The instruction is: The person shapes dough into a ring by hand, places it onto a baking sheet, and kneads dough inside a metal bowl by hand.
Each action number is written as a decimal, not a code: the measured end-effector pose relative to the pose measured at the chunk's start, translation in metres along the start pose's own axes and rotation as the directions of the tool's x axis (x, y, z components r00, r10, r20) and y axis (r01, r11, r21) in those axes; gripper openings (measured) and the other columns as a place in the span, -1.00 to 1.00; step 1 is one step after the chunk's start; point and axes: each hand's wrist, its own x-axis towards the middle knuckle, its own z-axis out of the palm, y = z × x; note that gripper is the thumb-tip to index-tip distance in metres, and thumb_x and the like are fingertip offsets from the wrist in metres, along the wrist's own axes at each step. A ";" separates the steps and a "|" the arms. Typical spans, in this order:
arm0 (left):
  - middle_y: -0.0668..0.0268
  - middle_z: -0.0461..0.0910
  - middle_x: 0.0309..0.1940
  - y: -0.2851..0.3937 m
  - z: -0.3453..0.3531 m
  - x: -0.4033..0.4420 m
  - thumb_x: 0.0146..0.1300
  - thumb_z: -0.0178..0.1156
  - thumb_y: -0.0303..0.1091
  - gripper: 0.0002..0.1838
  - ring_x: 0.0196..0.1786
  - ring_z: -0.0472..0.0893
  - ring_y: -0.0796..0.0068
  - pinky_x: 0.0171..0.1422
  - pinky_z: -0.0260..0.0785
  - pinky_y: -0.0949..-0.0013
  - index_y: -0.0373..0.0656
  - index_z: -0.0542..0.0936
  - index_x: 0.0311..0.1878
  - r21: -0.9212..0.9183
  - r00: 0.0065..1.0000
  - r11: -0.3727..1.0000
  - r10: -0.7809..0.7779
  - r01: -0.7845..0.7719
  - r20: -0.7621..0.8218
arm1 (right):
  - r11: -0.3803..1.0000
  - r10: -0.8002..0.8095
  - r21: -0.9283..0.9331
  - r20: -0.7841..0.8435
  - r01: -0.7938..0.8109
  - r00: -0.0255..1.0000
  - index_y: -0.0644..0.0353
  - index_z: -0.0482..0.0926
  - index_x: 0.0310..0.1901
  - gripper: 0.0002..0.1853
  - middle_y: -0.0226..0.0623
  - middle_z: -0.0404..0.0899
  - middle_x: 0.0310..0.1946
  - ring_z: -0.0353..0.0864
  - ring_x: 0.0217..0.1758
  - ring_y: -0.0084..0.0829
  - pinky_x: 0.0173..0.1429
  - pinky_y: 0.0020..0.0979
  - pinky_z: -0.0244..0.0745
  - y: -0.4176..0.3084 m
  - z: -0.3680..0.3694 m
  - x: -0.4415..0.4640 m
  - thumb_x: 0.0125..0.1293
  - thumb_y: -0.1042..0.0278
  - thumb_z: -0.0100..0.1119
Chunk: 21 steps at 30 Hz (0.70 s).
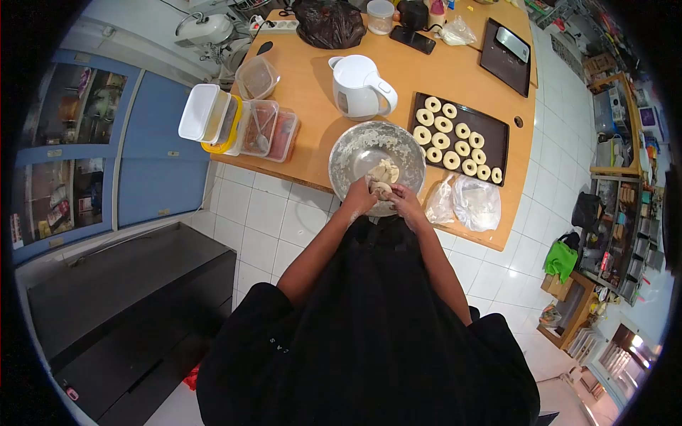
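Both of my hands are over the near side of a large metal bowl (342, 160), whose inner wall is smeared with dough. My left hand (361, 199) and my right hand (405, 201) hold a piece of dough (381, 189) between them, fingers bent round it. Just beyond it in the bowl lies a rougher lump of dough (386, 170). Right of the bowl, a dark tray (490, 126) carries several ring-shaped dough pieces (442, 124). Two plastic bags, one of them white (476, 204), lie at the table's near edge beside my right hand.
A white kettle (355, 85) stands behind the bowl. Stacked plastic containers (259, 128) are at the table's left edge. Farther back are a black bag (329, 25), a phone (413, 40) and another dark tray (508, 67) holding a scale.
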 end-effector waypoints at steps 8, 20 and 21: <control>0.06 0.65 -0.15 0.016 0.003 -0.004 0.14 0.27 -0.47 -0.56 -0.08 0.66 0.30 0.02 0.47 0.31 -0.32 0.50 0.11 0.067 0.999 0.998 -0.011 0.008 0.042 | 0.996 0.010 -0.090 -0.027 -0.013 1.000 0.13 0.54 0.06 -0.63 -0.44 0.61 -0.12 0.55 -0.09 -0.58 -0.07 -0.45 0.43 -0.005 0.002 0.001 0.39 0.06 0.13; 0.09 0.65 -0.28 0.015 -0.003 -0.001 0.18 0.25 -0.46 -0.66 -0.24 0.61 0.40 -0.08 0.45 0.32 -0.29 0.54 0.04 0.104 0.995 0.993 0.050 -0.059 0.081 | 0.983 -0.150 -0.120 -0.093 0.138 0.984 0.24 0.63 -0.18 -0.69 -0.44 0.62 -0.37 0.53 -0.29 -0.65 -0.18 -0.58 0.39 -0.004 0.007 0.007 0.34 0.11 0.23; 0.09 0.65 -0.28 0.021 -0.006 -0.002 0.18 0.25 -0.46 -0.65 -0.24 0.62 0.40 -0.08 0.45 0.32 -0.30 0.54 0.04 0.113 0.996 0.993 0.021 -0.031 0.090 | 0.987 -0.129 -0.110 -0.109 0.118 0.986 0.24 0.64 -0.20 -0.68 -0.44 0.62 -0.39 0.52 -0.31 -0.65 -0.19 -0.58 0.39 -0.008 0.008 0.005 0.33 0.10 0.24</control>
